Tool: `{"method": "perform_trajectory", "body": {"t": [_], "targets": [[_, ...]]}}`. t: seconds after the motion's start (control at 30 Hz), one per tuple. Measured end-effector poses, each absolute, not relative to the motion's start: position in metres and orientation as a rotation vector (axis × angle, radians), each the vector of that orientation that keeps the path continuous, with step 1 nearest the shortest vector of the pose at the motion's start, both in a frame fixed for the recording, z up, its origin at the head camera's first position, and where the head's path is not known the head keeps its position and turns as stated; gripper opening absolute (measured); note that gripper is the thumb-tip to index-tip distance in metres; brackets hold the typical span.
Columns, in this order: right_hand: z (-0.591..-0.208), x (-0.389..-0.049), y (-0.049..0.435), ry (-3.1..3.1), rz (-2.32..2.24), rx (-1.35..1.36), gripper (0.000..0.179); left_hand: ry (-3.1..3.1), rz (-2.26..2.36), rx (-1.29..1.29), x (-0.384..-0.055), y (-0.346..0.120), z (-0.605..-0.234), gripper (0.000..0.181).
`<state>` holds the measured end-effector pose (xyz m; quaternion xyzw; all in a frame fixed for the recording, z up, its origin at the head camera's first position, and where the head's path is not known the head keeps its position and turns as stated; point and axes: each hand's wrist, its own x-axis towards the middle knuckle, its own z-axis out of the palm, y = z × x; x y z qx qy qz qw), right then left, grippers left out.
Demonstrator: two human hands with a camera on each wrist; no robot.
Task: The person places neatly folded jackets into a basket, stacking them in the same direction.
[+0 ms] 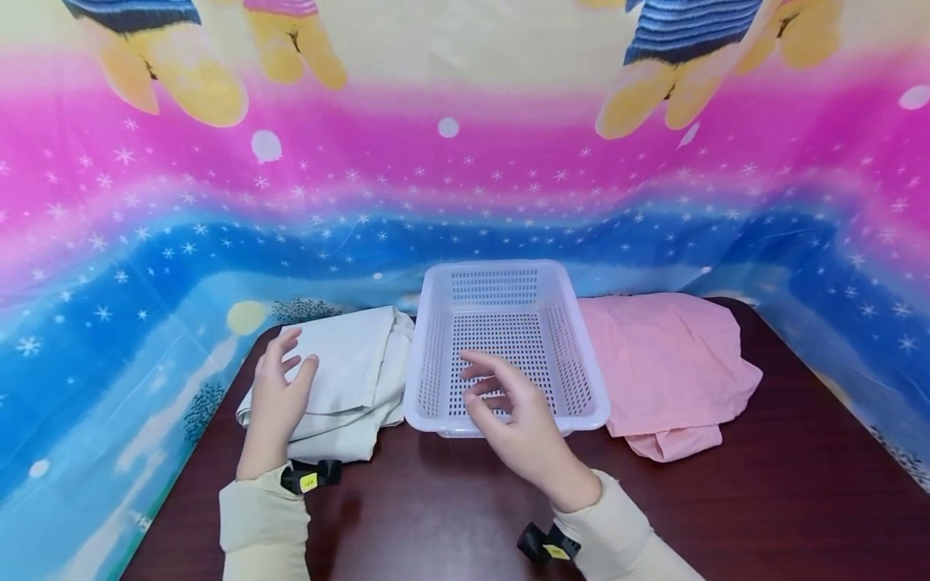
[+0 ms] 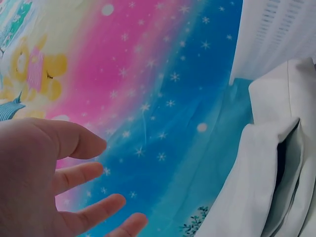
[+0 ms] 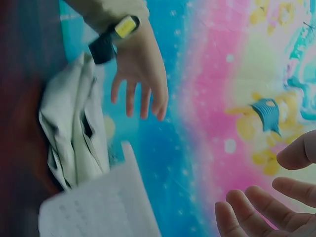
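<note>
My left hand (image 1: 279,399) hovers over the left part of a folded pale green-white cloth (image 1: 349,363), its fingers loosely bent and holding nothing. In the left wrist view the thumb and fingers (image 2: 89,217) are spread apart, with the cloth (image 2: 261,163) off to the right. My right hand (image 1: 519,415) is raised above the near part of a white plastic basket (image 1: 508,424), fingers relaxed and nothing between them. The basket has slotted walls, and its perforated floor shows bare. To its right lies a folded pink cloth (image 1: 668,363), partly hidden behind the basket's rim.
A dark reddish-brown table (image 1: 436,500) carries the basket and both cloths. Behind it and at both sides hangs a printed backdrop (image 1: 465,177) in pink and blue with snowflakes. Each wrist wears a small black camera on a strap.
</note>
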<state>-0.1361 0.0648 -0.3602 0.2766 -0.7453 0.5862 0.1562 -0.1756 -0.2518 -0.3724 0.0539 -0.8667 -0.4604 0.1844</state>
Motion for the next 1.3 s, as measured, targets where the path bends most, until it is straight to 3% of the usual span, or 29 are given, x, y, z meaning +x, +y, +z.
{"method": "perform_trajectory", "body": {"t": [0.6, 1.3], "targets": [[-0.384, -0.120, 0.010, -2.290, 1.925, 0.895, 0.047, -2.572, -1.267, 0.415, -0.173, -0.271, -0.380, 0.060], [-0.416, -0.120, -0.037, -2.665, 1.691, 0.867, 0.063, -2.679, -1.207, 0.643, -0.173, -0.300, -0.393, 0.058]]}}
